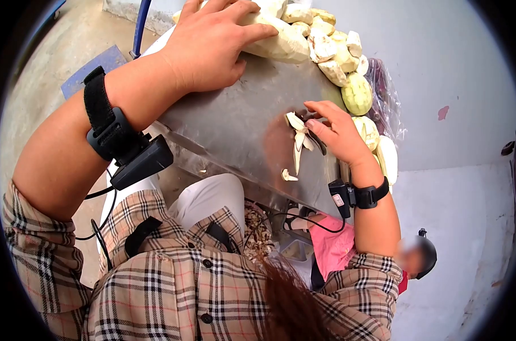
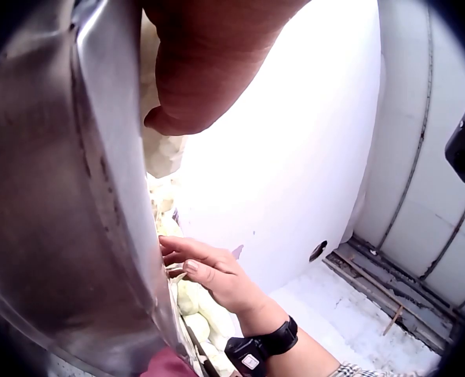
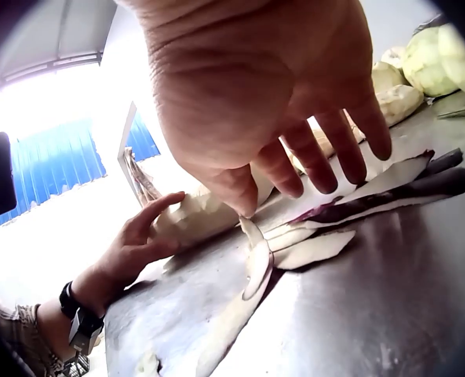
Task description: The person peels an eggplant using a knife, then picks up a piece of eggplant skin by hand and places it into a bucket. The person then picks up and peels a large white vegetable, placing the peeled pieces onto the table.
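Note:
My left hand (image 1: 212,42) grips a long, pale peeled eggplant (image 1: 283,45) at the far side of the metal table, fingers spread over its top and thumb at the near side. My right hand (image 1: 340,131) hovers low over a small heap of eggplant peels (image 1: 298,139), white inside and dark purple outside. Seen from the right wrist, its fingers (image 3: 319,169) point down nearly straight, and the thumb tip is right at a pale strip (image 3: 257,263). A small scrap (image 1: 289,175) lies nearer the table's edge.
Peeled eggplants (image 1: 357,94) in whole and cut pieces line the back and right of the metal table (image 1: 212,113). Behind them is a clear plastic bag (image 1: 387,96) with dark contents. Peelings (image 1: 259,230) lie below the table. Another person in pink (image 1: 332,244) is at the right.

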A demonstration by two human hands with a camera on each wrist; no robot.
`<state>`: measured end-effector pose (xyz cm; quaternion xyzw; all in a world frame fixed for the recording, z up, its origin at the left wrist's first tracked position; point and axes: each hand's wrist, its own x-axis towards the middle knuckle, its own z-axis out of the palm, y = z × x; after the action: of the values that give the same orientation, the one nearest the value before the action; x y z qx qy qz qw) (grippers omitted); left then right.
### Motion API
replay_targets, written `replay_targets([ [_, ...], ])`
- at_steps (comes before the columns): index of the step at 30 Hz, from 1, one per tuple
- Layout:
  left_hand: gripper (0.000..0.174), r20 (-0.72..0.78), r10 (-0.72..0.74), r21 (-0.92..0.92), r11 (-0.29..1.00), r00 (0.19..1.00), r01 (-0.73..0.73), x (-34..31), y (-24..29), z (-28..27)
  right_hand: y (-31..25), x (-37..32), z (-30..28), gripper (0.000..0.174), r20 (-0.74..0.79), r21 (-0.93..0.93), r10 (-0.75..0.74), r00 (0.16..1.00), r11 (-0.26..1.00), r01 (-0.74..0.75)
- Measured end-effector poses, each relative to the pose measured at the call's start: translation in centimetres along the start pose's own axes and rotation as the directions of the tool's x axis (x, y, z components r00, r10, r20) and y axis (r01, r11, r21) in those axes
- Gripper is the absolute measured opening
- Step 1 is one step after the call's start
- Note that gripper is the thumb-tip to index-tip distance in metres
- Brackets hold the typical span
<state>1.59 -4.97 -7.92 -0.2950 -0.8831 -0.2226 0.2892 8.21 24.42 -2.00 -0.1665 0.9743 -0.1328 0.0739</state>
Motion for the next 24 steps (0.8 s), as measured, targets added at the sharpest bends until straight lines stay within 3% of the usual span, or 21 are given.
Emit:
replay_targets([
  [2,0.052,-0.024,0.009,0.002,1.0,1.0,-0.009,-0.1,0.0,0.0,0.9,0.0,-0.2,0.043,0.059,0.062,0.062,0.996,0.996,-0.066],
  [5,0.052,0.058,-0.024,0.007,1.0,0.998,0.024,0.1,0.2,-0.6,-0.6,-0.2,-0.3,0.056,0.107,0.091,0.112,0.988,0.988,-0.122],
  [8,0.052,0.015,-0.012,0.004,1.0,1.0,0.012,-0.1,0.4,-0.7,-3.1,-0.5,-0.6,0.067,0.197,-0.108,0.087,0.977,0.992,-0.066],
  [9,0.052,0.0,-0.005,0.02,1.0,1.0,0.005,-0.3,0.3,-0.2,-3.0,-0.8,0.0,0.072,0.156,-0.122,0.083,0.984,0.99,-0.064],
  [20,0.051,0.075,-0.036,0.018,0.999,0.996,0.035,-0.3,0.4,-0.4,-2.8,-1.2,0.9,0.052,0.095,-0.04,0.09,0.991,0.995,-0.086],
  [23,0.051,-0.044,0.039,-0.022,0.999,0.998,-0.04,-0.3,-0.5,1.4,-2.8,-1.5,1.2,0.047,0.081,-0.049,0.077,0.994,0.996,-0.073],
  [24,0.052,0.014,0.011,-0.006,1.0,1.0,-0.011,-0.3,-0.3,0.8,-2.8,-1.6,1.3,0.045,0.076,-0.053,0.074,0.994,0.996,-0.07],
])
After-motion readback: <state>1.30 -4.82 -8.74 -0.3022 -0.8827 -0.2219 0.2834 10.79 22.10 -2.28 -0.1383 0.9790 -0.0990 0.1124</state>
